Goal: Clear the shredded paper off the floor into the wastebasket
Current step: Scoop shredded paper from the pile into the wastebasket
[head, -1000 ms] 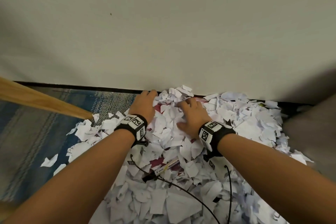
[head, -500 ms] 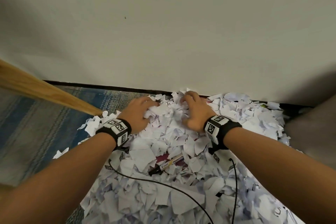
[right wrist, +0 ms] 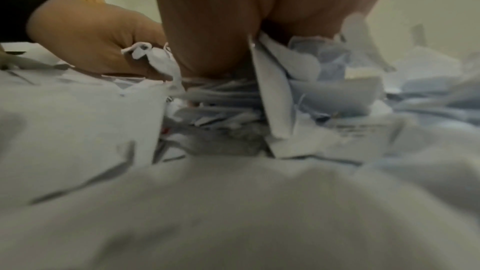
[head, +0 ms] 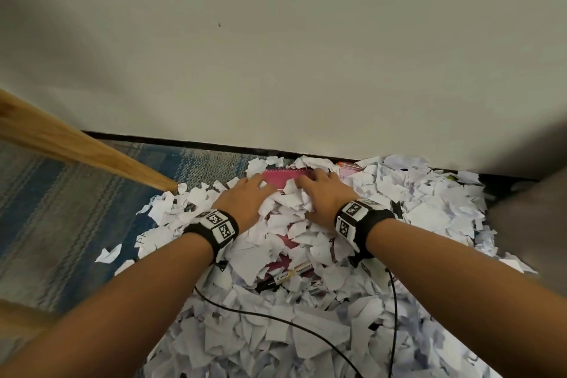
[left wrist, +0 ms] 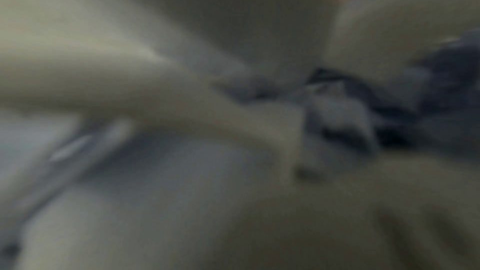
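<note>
Carpeted floor (head: 70,224) by the wall: both hands' grips, left hand (head: 245,201) and right hand (head: 325,196), curl around shredded paper (head: 285,215); marker (head: 283,276) reads "PILOT".

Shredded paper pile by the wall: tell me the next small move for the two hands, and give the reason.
Probably draw both hands together and lift. The left hand and right hand flank a mound of white shredded paper at the wall, fingers curling into it. A pink spiral notebook and black-capped marker pen lie among the scraps, so take paper only. No wastebasket is in view.
</note>
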A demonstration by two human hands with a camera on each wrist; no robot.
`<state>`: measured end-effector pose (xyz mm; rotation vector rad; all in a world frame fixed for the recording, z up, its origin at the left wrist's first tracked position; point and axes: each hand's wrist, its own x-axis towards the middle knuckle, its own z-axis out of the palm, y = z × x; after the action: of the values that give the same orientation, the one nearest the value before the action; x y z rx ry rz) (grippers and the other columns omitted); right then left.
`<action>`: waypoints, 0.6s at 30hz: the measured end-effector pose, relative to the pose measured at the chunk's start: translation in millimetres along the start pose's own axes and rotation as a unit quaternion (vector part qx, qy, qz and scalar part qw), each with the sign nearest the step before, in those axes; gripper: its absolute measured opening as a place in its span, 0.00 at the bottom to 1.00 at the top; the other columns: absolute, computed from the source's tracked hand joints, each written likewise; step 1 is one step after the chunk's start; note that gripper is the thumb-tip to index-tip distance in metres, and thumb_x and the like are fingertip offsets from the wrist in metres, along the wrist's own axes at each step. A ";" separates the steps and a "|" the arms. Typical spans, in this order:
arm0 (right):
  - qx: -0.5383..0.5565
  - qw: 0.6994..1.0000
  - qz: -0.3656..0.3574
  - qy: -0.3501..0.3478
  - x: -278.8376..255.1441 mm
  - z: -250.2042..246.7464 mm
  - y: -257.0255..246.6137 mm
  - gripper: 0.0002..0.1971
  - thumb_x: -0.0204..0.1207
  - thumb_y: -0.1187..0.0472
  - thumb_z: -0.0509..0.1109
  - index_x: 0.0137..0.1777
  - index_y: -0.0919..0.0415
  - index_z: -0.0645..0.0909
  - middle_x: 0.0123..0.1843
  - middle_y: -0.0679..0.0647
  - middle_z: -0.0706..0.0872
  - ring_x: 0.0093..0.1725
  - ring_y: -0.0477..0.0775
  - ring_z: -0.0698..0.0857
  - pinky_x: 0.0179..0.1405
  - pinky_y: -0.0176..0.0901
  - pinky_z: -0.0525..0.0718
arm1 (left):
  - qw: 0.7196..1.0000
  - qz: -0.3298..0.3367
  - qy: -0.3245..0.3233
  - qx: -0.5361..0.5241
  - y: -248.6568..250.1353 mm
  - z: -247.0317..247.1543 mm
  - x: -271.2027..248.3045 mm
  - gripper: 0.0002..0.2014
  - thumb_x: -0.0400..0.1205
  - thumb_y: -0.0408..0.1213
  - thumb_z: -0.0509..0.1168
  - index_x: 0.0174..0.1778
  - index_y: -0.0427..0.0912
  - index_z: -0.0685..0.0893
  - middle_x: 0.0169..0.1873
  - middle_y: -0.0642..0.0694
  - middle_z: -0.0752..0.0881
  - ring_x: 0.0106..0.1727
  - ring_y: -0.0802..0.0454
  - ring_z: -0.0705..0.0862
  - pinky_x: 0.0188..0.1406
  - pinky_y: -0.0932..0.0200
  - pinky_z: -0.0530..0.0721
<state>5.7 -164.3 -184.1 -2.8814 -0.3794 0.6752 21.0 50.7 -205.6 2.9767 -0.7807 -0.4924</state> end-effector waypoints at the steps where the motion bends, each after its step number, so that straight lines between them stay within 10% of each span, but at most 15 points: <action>1: 0.007 1.000 -0.003 0.004 -0.2 -2.1 1.0 0.30 0.72 0.49 0.74 0.70 0.49 0.65 0.73 0.60 0.69 0.70 0.67 0.72 0.58 0.63 0.83 | 1.000 -0.007 0.011 -0.018 -2.3 -1.4 1.7 0.29 0.79 0.32 0.64 0.76 0.54 0.67 0.67 0.45 0.69 0.62 0.43 0.76 0.45 0.52 0.81; 5: 0.049 0.998 -0.019 0.040 -3.7 -10.0 5.2 0.28 0.74 0.58 0.71 0.72 0.50 0.65 0.64 0.59 0.78 0.57 0.64 0.82 0.46 0.50 0.82 | 0.993 -0.045 0.039 -0.098 -8.7 -10.9 6.5 0.25 0.79 0.29 0.63 0.72 0.53 0.72 0.58 0.44 0.75 0.47 0.42 0.83 0.38 0.55 0.79; 18: 0.129 0.984 -0.003 0.122 -34.0 -55.1 9.3 0.13 0.74 0.66 0.63 0.57 0.55 0.74 0.45 0.57 0.80 0.45 0.64 0.81 0.44 0.52 0.82 | 0.983 -0.081 0.096 -0.132 11.5 -59.0 14.3 0.17 0.80 0.30 0.61 0.65 0.45 0.79 0.58 0.41 0.76 0.57 0.39 0.80 0.46 0.55 0.74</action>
<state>3.2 -187.9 -123.1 -2.6705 -0.2455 0.3339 45.5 30.5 -152.7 2.7964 -0.4228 -0.2819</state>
